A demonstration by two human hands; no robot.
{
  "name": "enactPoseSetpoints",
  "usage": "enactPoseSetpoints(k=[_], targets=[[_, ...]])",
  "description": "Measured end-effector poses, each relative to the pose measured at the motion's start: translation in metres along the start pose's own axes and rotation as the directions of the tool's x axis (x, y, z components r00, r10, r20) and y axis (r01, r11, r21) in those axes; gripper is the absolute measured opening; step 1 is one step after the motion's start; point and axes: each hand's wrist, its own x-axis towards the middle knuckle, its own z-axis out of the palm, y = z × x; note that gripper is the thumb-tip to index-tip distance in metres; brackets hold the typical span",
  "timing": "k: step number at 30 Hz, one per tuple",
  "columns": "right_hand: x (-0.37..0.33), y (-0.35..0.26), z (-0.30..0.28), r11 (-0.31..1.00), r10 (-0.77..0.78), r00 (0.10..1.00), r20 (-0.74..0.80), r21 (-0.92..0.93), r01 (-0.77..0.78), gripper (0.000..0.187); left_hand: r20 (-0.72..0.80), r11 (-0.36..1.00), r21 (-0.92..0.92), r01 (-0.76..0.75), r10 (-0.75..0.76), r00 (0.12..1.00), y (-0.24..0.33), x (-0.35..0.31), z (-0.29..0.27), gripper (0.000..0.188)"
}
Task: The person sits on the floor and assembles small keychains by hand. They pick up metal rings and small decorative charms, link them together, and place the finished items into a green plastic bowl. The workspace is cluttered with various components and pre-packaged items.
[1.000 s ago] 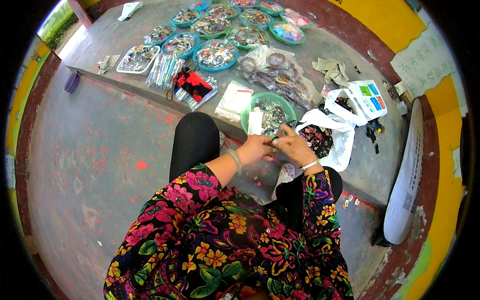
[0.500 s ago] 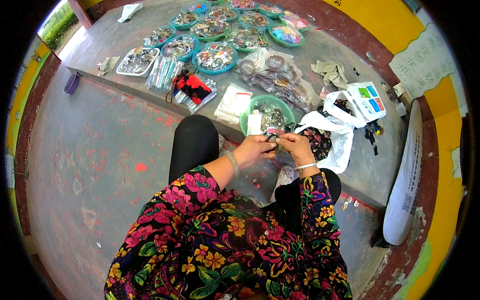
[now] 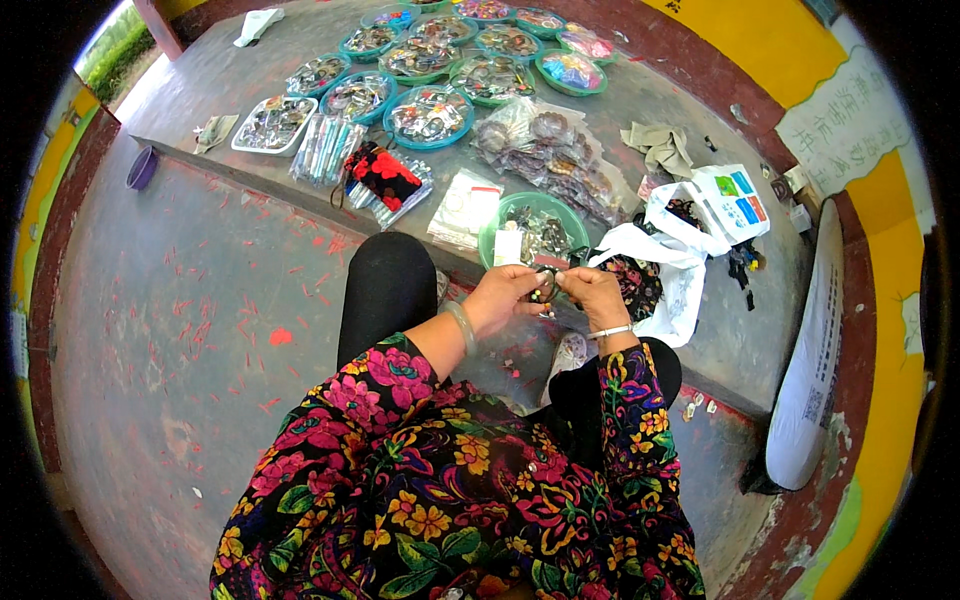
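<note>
Just in front of the green basket (image 3: 582,225), my two hands meet over a small dark loop (image 3: 545,287). My left hand (image 3: 503,298) pinches its left side between thumb and fingers. At the other side, the closed fingertips of my right hand (image 3: 598,296) grip it too. The loop's exact kind is too small to make out. Small packaged items (image 3: 545,232) fill the basket, and a white card (image 3: 508,247) stands up near its front. A white plastic bag (image 3: 682,312) lies open right of my right hand, with black patterned items (image 3: 640,284) showing in it.
On the raised grey ledge, several baskets such as the blue one (image 3: 468,125) hold packaged goods. Closer lie clear bags of brown items (image 3: 555,150), a red-black pouch (image 3: 384,172) and flat white packets (image 3: 465,208). A white wrapped panel (image 3: 805,390) leans at the right.
The dark loop now shows as a wider, rounder shape between my fingers. My hands have barely shifted, and the things around them stay where they were.
</note>
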Motion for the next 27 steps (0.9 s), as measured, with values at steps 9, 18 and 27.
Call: enactPoseSetpoints(k=[9, 18, 27], targets=[[-0.003, -0.008, 0.006, 0.988, 0.152, 0.968, 0.199, 0.007, -0.157, 0.023, -0.159, 0.986, -0.123, -0.11, 0.09, 0.983, 0.008, 0.004, -0.009, 0.019], [-0.004, -0.007, 0.01, 0.983, 0.164, 0.959, 0.23, 0.048, -0.18, 0.018, -0.095, 0.978, -0.163, -0.129, 0.115, 0.989, 0.006, 0.008, -0.015, 0.02], [-0.005, -0.011, 0.01, 0.987, 0.099, 0.989, 0.111, 0.115, -0.111, 0.014, -0.053, 0.982, -0.16, -0.104, 0.097, 0.994, 0.005, 0.005, -0.014, 0.02]])
